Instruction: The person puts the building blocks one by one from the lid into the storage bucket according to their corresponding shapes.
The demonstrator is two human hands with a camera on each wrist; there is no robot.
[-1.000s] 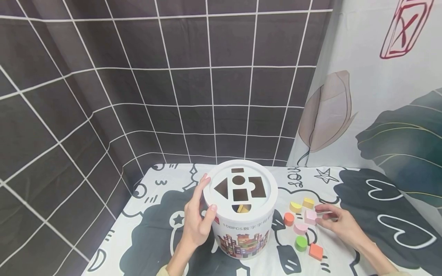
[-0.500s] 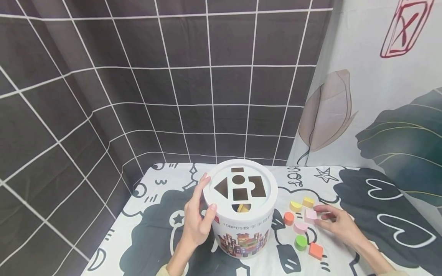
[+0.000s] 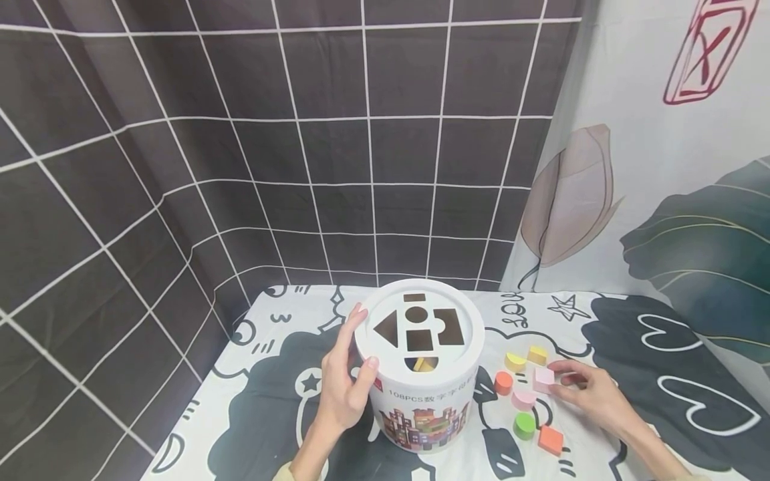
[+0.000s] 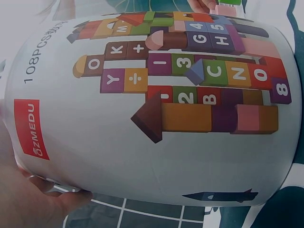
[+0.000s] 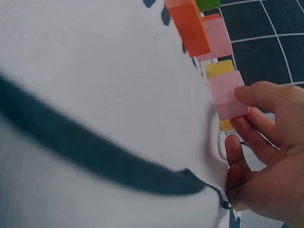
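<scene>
My left hand (image 3: 345, 384) rests on the side of a white toy-block bucket (image 3: 415, 401), thumb and fingers spread apart along its lid rim. Shape-cut holes pierce the lid (image 3: 394, 361), and a yellow block (image 3: 424, 364) shows through the front hole. The left wrist view is mostly filled by the bucket's printed wall (image 4: 95, 161). My right hand (image 3: 595, 397) pinches a pink cube (image 3: 544, 380) between thumb and fingertips. In the right wrist view, the thumb lies on the pink cube (image 5: 228, 95), with fingers beneath its far edge.
Beside the bucket lie two yellow blocks (image 3: 537, 355), an orange-red cylinder (image 3: 503, 383), a pink rounded block (image 3: 524, 400), a green cylinder (image 3: 525, 425) and an orange-red square block (image 3: 551, 440). A dark grid-patterned cloth (image 3: 397, 153) hangs behind the patterned tablecloth (image 3: 277, 401).
The pink cube has shifted slightly to the right in my right hand's fingertips. My left hand and the bucket have stayed in place.
</scene>
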